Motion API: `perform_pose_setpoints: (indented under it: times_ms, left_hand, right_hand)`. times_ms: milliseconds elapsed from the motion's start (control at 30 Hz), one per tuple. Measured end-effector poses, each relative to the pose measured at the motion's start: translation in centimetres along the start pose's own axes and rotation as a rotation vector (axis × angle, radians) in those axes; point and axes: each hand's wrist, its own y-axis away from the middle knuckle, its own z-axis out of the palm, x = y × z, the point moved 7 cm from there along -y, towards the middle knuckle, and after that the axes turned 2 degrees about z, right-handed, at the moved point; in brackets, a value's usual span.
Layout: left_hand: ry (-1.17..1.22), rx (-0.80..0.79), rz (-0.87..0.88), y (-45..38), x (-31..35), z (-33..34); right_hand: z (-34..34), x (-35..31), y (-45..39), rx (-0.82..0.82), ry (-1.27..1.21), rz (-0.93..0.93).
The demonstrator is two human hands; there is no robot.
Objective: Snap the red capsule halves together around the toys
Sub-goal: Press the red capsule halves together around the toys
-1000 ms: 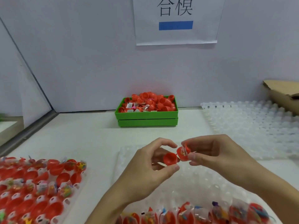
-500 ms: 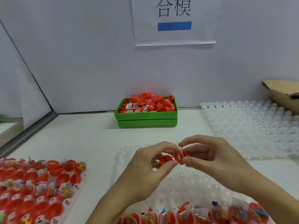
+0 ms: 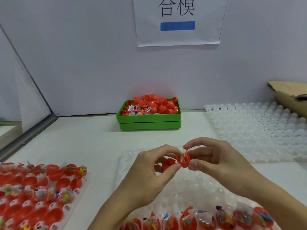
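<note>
The left hand pinched an empty red capsule half, and the right hand pinched the other half with a wrapped toy poking out — the two halves touching, not closed, above a clear blister tray on the white surface. A green bin heaped with red halves stood by the wall, a tray of filled halves lay at left, another clear tray at right beside a cardboard box. The near row of capsules was cut off by the frame edge; the toy's shape was unclear.
</note>
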Motion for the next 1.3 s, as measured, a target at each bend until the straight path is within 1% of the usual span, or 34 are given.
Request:
perform_pose_setpoints:
  times_ms: [300, 467, 633, 933, 1133, 1300]
  left_hand:
    - [0.008, 0.004, 0.014, 0.02, 0.15, 0.12]
    - [0.015, 0.010, 0.009, 0.03, 0.00, 0.08]
    - [-0.063, -0.002, 0.034, 0.10, 0.24, 0.27]
    - [-0.070, 0.020, 0.030, 0.11, 0.04, 0.12]
    - [-0.090, -0.023, 0.058, 0.10, 0.41, 0.40]
    - [-0.071, 0.015, 0.031, 0.12, 0.17, 0.11]
  right_hand:
    - [-0.03, 0.08, -0.05, 0.068, -0.025, 0.009]
    - [-0.11, 0.10, 0.07, 0.065, -0.037, 0.023]
    - [-0.10, 0.06, 0.09, 0.074, -0.016, 0.019]
    - [-0.01, -0.12, 0.16, 0.094, -0.028, 0.005]
    - [-0.06, -0.06, 0.14, 0.090, -0.014, 0.006]
    - [-0.14, -0.06, 0.08, 0.112, -0.033, 0.009]
